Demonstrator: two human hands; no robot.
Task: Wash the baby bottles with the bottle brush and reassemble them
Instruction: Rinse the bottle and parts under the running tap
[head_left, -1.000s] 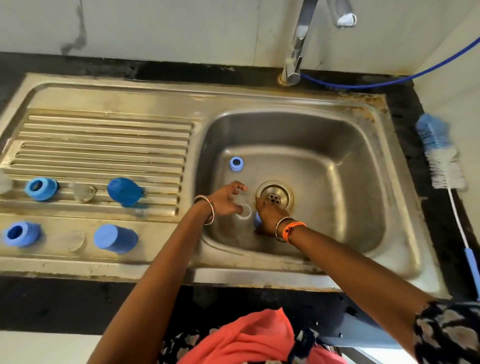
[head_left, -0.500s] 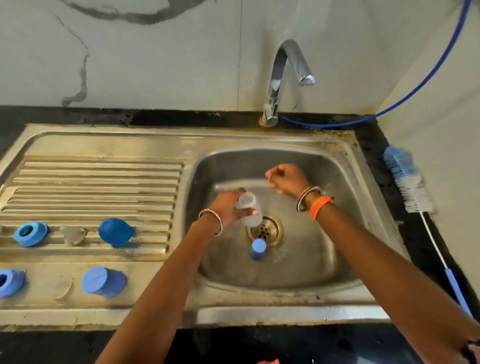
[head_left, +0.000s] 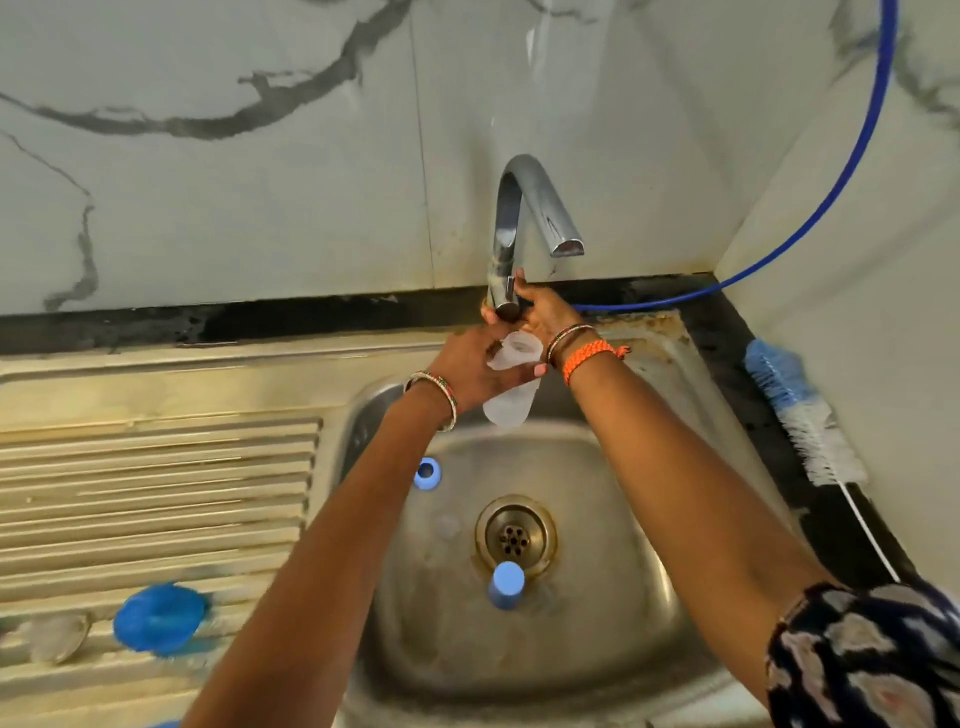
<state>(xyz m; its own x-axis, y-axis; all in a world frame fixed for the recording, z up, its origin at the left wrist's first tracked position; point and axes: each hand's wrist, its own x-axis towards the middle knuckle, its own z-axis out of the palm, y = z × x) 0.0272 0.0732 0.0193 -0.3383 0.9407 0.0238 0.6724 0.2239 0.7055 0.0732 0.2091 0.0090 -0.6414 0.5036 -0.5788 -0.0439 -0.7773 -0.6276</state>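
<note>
Landmark: drain (head_left: 515, 535), centre of sink basin (head_left: 597, 649). Cap (head_left: 505, 584) in basin, touching drain's near edge. Ring (head_left: 427, 473) in basin, left of drain and farther back. Faucet (head_left: 519, 228) behind drain, at back rim. Bottle (head_left: 511, 382) between drain and faucet, above basin. Drainboard (head_left: 156, 493) left of drain; dome cap (head_left: 158, 618) on it. Bottle brush (head_left: 805, 415) right of drain, on counter.

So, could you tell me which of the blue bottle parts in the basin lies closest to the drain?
The solid blue cap right at the drain's near edge; the blue ring, with its open hole, lies apart by the basin's left wall.
</note>
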